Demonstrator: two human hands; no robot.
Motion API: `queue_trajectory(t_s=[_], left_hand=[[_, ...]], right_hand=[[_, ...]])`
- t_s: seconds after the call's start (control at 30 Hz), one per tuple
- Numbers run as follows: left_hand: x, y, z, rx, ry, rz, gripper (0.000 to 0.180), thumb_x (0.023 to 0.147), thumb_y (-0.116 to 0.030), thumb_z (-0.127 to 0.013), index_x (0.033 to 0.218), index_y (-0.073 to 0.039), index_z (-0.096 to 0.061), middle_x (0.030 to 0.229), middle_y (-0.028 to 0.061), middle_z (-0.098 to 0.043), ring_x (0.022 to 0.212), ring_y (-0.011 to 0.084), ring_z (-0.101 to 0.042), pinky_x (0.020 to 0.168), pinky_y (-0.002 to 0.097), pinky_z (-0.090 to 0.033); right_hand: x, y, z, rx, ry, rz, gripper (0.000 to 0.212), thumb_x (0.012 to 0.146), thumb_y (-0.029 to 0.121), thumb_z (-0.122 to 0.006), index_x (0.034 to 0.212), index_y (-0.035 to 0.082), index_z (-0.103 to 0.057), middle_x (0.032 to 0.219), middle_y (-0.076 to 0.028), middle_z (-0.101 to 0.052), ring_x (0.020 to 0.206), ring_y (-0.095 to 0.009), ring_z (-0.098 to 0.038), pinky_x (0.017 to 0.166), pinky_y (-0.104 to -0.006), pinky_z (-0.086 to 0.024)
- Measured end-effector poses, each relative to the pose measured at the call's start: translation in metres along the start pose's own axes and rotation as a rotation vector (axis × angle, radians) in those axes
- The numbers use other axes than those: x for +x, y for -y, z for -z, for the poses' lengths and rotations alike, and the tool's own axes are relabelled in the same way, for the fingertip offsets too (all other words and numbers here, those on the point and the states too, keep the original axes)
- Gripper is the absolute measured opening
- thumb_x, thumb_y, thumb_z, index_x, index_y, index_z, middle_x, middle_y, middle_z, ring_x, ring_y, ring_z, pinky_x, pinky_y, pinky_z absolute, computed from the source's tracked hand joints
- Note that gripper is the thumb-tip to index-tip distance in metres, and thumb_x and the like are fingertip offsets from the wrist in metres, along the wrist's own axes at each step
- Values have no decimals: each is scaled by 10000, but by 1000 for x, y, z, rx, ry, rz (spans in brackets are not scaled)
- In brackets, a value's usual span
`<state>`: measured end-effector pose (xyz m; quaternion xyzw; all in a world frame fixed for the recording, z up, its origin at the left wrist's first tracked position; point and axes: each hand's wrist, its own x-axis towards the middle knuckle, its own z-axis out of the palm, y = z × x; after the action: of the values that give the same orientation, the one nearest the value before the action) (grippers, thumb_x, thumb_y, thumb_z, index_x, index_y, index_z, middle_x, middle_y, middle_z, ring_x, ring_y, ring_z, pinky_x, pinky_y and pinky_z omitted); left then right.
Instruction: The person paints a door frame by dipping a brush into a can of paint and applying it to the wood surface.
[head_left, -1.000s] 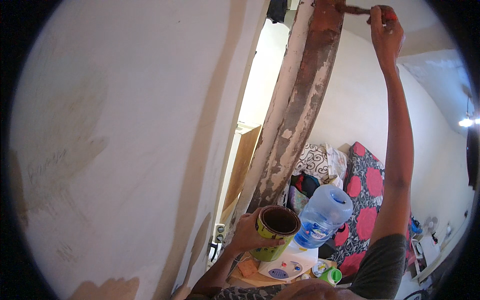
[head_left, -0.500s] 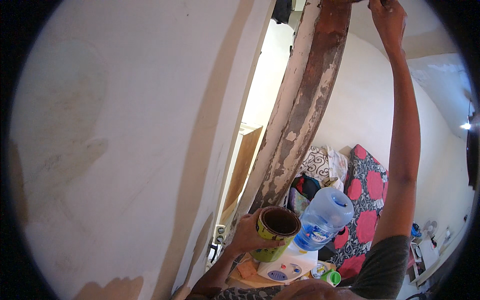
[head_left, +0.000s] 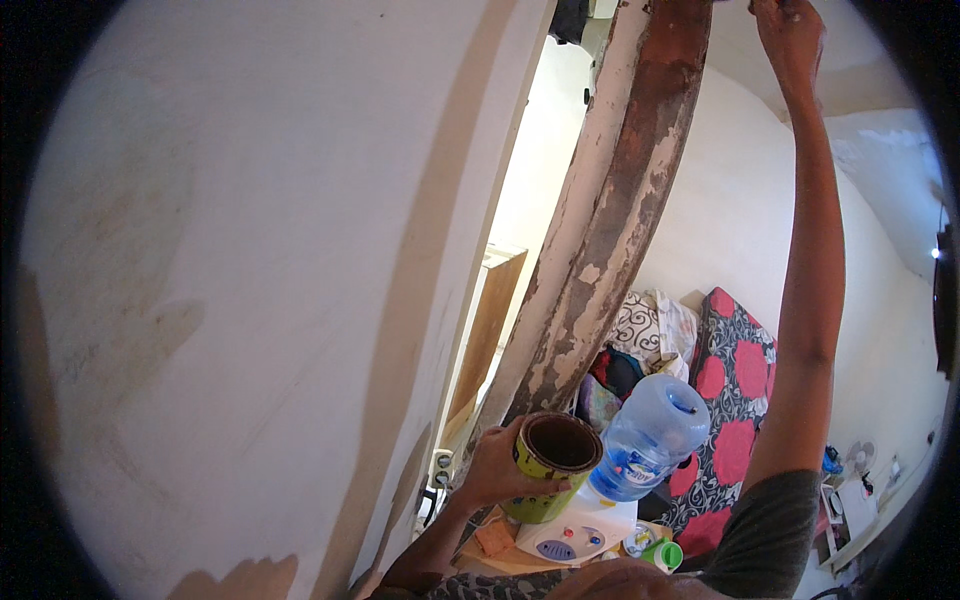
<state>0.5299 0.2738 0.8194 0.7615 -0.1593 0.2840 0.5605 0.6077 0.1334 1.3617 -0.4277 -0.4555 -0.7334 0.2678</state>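
My left hand (head_left: pixel 493 466) grips a yellow-green paint can (head_left: pixel 540 508) from its left side. The can is uncovered, with dark brown paint coating its inner wall and rim. High up at the top edge, my right hand (head_left: pixel 790 45) is closed on what looks like a paintbrush, almost wholly cut off by the picture's edge. It is beside a wooden door frame (head_left: pixel 640 170). Reddish-brown paint covers the upper part of the frame; lower down, old cream paint flakes off the dark wood.
Below the can stands a white water dispenser (head_left: pixel 575 535) bearing a large blue water bottle (head_left: pixel 650 440). An orange sponge-like block (head_left: pixel 494 537) and a green-lidded container (head_left: pixel 665 555) flank it. Behind is a flower-patterned mattress (head_left: pixel 735 440). A pale wall or door panel (head_left: pixel 250 250) fills the left.
My right hand has shifted slightly right and up, and the dark thing in its fingers shows less. The left hand and can have stayed in place.
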Motion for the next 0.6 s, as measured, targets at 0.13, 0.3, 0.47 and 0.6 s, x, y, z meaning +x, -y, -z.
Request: queue_trajectory(t_s=[0.13, 0.3, 0.47, 0.6], left_hand=[[1, -3, 3, 21, -15, -5, 886, 566, -590, -860, 1250, -113, -563, 1094, 73, -701, 1037, 239, -669, 1022, 413, -391], [-1, -2, 3, 16, -19, -5, 887, 565, -583, -863, 1260, -121, -562, 1093, 69, -702, 1035, 242, -671, 1023, 416, -394], [-2, -1, 2, 15, -27, -7, 884, 562, -584, -867, 1252, -121, -565, 1090, 70, -703, 1028, 240, -674, 1022, 416, -395], [-2, -3, 2, 25, -33, -7, 876, 560, -580, -869, 1242, -120, -570, 1085, 72, -704, 1023, 238, -675, 1010, 408, -407]], right_hand=[[1, 6, -4, -31, -14, -22, 185, 911, 133, -575, 777, 5, -572, 580, -20, -518, 527, -103, -469, 469, -301, -384], [2, 2, -13, 6, -106, 113, 184, 900, 131, -576, 769, 3, -576, 562, -23, -514, 519, -101, -469, 467, -300, -382], [8, 7, -3, -65, -84, 24, 197, 895, 149, -570, 766, 0, -576, 546, -33, -512, 512, -109, -480, 469, -307, -388], [9, -2, -8, -19, -58, 66, 211, 900, 159, -564, 764, -2, -574, 552, -40, -517, 516, -112, -486, 470, -311, -394]])
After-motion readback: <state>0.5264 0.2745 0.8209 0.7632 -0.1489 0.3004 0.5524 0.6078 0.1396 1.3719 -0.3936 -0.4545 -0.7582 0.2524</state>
